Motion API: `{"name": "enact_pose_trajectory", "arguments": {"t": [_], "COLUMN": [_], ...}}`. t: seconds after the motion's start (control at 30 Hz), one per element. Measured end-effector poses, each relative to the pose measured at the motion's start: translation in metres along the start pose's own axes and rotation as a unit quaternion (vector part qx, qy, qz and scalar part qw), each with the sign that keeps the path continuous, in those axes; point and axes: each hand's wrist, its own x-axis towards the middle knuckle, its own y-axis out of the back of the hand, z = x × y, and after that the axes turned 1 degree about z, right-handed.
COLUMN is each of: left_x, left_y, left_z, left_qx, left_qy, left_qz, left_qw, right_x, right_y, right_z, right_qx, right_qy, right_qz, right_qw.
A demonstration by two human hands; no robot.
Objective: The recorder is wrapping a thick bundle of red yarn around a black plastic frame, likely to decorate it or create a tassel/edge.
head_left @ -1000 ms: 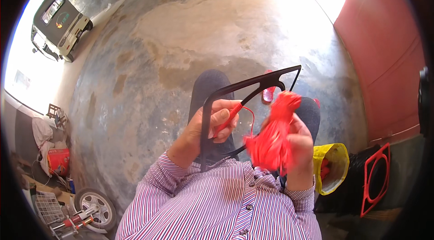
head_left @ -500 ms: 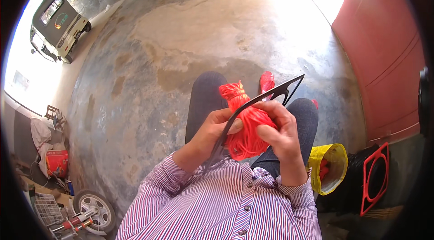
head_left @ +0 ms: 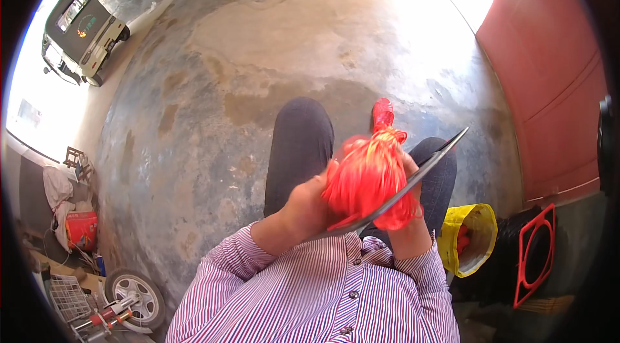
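Note:
A bundle of red cord (head_left: 368,178), gathered and tied near its far end, is held over my lap. My left hand (head_left: 303,207) grips it from the left, with its fingertips hidden behind the strands. On the other side, my right hand (head_left: 407,236) is mostly covered by the bundle and by a thin black frame (head_left: 389,206); it appears closed around the cord. The frame slants from my left wrist up to the right, nearly edge-on, with strands on both sides of it. Motion blurs the cord.
By my right knee stands a yellow bag (head_left: 455,239) with red things inside. Right of it are a red frame (head_left: 535,256) and dark stacked material. A wheel (head_left: 135,301) and a red bag (head_left: 82,232) lie at the left. A three-wheeled vehicle (head_left: 84,30) is parked far left.
The bundle has turned and shifted right, its tied end now pointing away to the right. The black frame has tipped edge-on and moved right. The right hand has gone behind the cord.

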Motion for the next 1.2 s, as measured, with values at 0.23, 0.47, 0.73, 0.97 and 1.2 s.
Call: {"name": "enact_pose_trajectory", "arguments": {"t": [0.23,0.47,0.73,0.97,1.2], "left_x": [-0.006,0.001,0.006,0.007,0.009], "left_y": [-0.007,0.023,0.015,0.019,0.026], "left_z": [0.022,0.027,0.036,0.039,0.033], "left_qx": [0.116,0.186,0.152,0.159,0.164], "left_qy": [-0.027,-0.091,-0.072,-0.057,-0.094], "left_qz": [0.038,0.017,-0.039,-0.059,-0.038], "left_qw": [0.992,0.978,0.985,0.984,0.981], "right_x": [-0.023,-0.04,-0.045,-0.049,-0.05], "right_y": [0.04,-0.011,-0.036,-0.032,-0.018], "right_z": [-0.019,-0.015,0.001,0.0,-0.002], "right_qx": [-0.228,-0.21,-0.314,-0.311,-0.221], "right_qy": [0.143,0.238,0.153,0.161,0.194], "right_qz": [0.108,-0.13,-0.104,-0.084,-0.055], "right_qw": [0.957,0.939,0.931,0.933,0.954]}}
